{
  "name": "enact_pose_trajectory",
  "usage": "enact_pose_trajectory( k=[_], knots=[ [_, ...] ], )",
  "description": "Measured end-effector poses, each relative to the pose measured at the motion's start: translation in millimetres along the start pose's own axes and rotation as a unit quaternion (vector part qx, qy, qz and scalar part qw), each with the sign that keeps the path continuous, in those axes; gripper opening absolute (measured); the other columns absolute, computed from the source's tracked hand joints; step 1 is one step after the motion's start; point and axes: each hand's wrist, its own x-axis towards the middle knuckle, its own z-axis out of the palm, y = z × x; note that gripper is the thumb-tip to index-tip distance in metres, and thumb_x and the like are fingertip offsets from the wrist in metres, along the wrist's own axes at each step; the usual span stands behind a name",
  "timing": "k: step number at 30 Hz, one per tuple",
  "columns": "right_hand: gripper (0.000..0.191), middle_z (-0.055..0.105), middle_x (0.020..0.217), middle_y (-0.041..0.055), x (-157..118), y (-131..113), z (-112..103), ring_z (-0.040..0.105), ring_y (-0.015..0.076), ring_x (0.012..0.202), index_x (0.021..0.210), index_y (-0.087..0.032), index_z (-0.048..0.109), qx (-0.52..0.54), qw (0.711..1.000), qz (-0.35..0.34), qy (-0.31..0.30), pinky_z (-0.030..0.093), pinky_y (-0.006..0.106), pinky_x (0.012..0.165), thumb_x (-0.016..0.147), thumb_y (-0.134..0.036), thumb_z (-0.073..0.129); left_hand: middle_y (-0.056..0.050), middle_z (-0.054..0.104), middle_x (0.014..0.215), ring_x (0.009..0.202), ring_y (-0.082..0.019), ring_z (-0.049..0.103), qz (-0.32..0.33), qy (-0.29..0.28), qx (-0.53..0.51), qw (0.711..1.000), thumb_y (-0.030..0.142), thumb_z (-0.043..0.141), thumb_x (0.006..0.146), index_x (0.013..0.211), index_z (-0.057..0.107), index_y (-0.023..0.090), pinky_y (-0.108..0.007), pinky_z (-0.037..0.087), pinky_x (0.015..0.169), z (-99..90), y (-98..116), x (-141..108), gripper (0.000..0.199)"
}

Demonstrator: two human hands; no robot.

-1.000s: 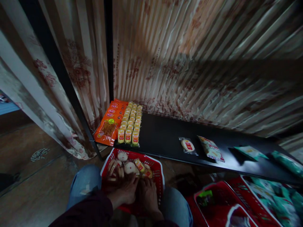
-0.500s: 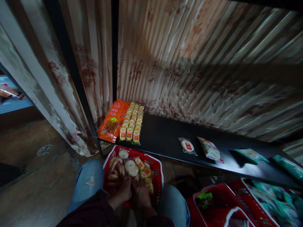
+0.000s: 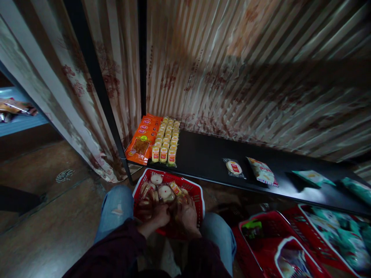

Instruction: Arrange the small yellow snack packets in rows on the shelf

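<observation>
Between my knees stands a red shopping basket (image 3: 198, 193) with a white rim, holding round pale cakes (image 3: 165, 193) in clear wrappers and several small yellow-wrapped cakes (image 3: 175, 188). My left hand (image 3: 161, 215) is down in the basket with its fingers curled closed beside the round cakes; what they hold, if anything, is hidden. My right hand (image 3: 188, 213) reaches over the basket's right half, fingers stretched and apart on the yellow-wrapped cakes. On the shelf (image 3: 199, 154) just beyond, rows of yellow-wrapped cakes (image 3: 164, 150) stand beside orange snack packs (image 3: 142, 143).
Farther right on the shelf lie a wrapped round cake (image 3: 234, 167), a white-and-red snack bag (image 3: 262, 171) and a green packet (image 3: 313, 177). More red baskets (image 3: 269, 222) stand on the floor at right. A black post (image 3: 101, 88) and a patterned curtain (image 3: 208, 69) border the shelf.
My hands were close together at the basket's middle. They are now apart, the right one moved right and forward onto the yellow-wrapped cakes. The view has shifted slightly.
</observation>
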Motion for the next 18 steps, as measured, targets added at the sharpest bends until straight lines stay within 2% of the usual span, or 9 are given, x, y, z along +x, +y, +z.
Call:
enact_pose_trajectory(
  k=[5,7,10,14,18],
  knots=[
    [0.044,0.061,0.126,0.0192,31.5,9.4,13.1,0.057,0.0261,0.118,0.123,-0.008,0.059,0.017,0.997,0.04,-0.068,0.045,0.035,0.098,0.082,-0.011,0.045,-0.015,0.069,0.111,0.105,-0.025,0.064,0.004,-0.018,0.023,1.0,0.016,0.044,0.084,0.105,0.067,0.012,-0.034,0.048,0.091,-6.5,9.0,1.8,0.031],
    [0.045,0.063,0.124,0.0178,41.7,9.1,20.5,0.058,0.0247,0.116,0.125,-0.01,0.058,0.025,0.996,0.042,-0.071,0.045,0.033,0.096,0.081,-0.011,0.047,-0.018,0.069,0.109,0.103,-0.027,0.065,-0.007,-0.023,0.025,0.999,0.016,0.044,0.083,0.103,0.068,0.011,-0.036,0.049,0.088,-9.6,10.2,3.3,0.031],
    [0.044,0.066,0.118,0.0174,50.9,9.6,31.0,0.062,0.0237,0.11,0.126,-0.011,0.057,0.026,0.995,0.065,-0.066,0.046,0.033,0.093,0.083,-0.013,0.045,-0.016,0.069,0.112,0.107,-0.026,0.064,-0.026,-0.017,0.023,0.999,0.016,0.045,0.082,0.106,0.067,0.012,-0.035,0.048,0.091,-11.9,9.5,9.2,0.032],
    [0.043,0.066,0.12,0.017,55.6,14.2,36.8,0.062,0.0253,0.111,0.126,-0.012,0.057,0.005,0.995,0.074,-0.07,0.044,0.036,0.095,0.085,-0.018,0.045,-0.013,0.066,0.118,0.113,-0.025,0.059,-0.086,0.027,-0.119,0.989,0.013,0.053,0.078,0.108,0.064,0.015,-0.033,0.043,0.096,-9.9,5.5,21.8,0.032],
    [0.044,0.062,0.128,0.0127,59.7,18.0,30.9,0.059,0.0239,0.116,0.13,-0.017,0.055,-0.004,0.988,0.097,-0.124,0.04,0.035,0.099,0.088,-0.021,0.045,-0.011,0.068,0.107,0.103,-0.024,0.063,-0.135,0.034,-0.227,0.964,0.016,0.057,0.076,0.1,0.064,0.017,-0.03,0.049,0.083,-5.8,2.4,29.8,0.025]
  ],
)
